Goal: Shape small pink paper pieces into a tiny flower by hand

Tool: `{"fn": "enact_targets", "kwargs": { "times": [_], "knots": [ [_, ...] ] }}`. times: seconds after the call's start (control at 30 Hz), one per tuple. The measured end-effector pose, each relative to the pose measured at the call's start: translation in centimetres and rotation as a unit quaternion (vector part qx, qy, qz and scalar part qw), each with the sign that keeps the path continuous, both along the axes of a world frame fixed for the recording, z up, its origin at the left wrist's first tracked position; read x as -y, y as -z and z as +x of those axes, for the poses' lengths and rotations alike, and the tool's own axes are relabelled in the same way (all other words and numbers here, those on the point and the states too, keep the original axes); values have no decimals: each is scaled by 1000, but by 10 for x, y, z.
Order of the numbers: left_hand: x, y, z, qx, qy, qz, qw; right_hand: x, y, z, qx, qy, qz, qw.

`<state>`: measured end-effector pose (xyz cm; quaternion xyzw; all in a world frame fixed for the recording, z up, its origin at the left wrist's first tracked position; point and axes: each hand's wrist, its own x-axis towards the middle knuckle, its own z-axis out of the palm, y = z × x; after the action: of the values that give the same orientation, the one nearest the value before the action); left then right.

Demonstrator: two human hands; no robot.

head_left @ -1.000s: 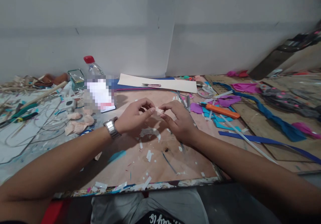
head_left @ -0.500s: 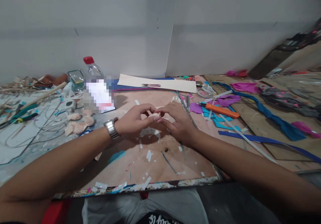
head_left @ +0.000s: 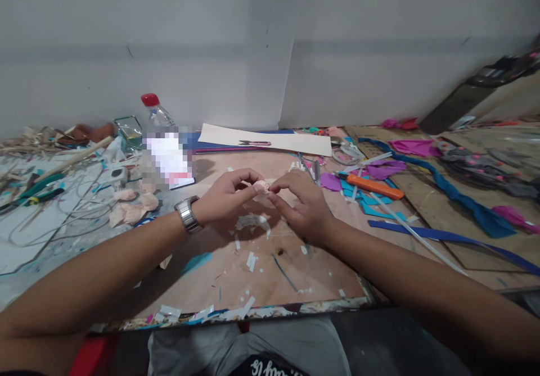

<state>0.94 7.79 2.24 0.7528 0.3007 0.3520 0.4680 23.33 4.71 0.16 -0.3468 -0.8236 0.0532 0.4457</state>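
Between my fingertips, above the middle of the wooden board (head_left: 312, 275), is a small pale peach piece (head_left: 265, 186) that looks like crumpled or rolled paper; its exact kind is too small to make out. My left hand (head_left: 230, 196), with a metal watch (head_left: 188, 214) on the wrist, pinches the piece between thumb and fingers. My right hand (head_left: 306, 204) has its thumb and index finger closed at the piece's right side. Beneath the hands, a whitish dried smear (head_left: 253, 224) and white scraps (head_left: 251, 261) lie on the board.
Thread snips (head_left: 254, 143) rest on a cream strip (head_left: 295, 141) at the back. An orange utility knife (head_left: 374, 186) lies right among blue and purple scraps. To the left are a lit phone (head_left: 171, 159), a red-capped bottle (head_left: 156, 109), peach crumpled paper (head_left: 135, 210) and green-handled pliers (head_left: 40, 188).
The fingertips have shifted around the small piece, and more of its pale, rolled-looking surface shows now. My right fingertips have drawn slightly away from my left ones.
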Motion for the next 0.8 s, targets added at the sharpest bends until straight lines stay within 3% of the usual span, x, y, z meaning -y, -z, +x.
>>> {"fn": "enact_targets", "kwargs": {
  "times": [0.53,0.8],
  "knots": [
    [0,0,2,-24,-14,3,1000,0,1,-1,-4,16,30,999],
    [-3,0,3,18,-44,-122,991,2,1,0,19,40,-4,999]
  ]
}}
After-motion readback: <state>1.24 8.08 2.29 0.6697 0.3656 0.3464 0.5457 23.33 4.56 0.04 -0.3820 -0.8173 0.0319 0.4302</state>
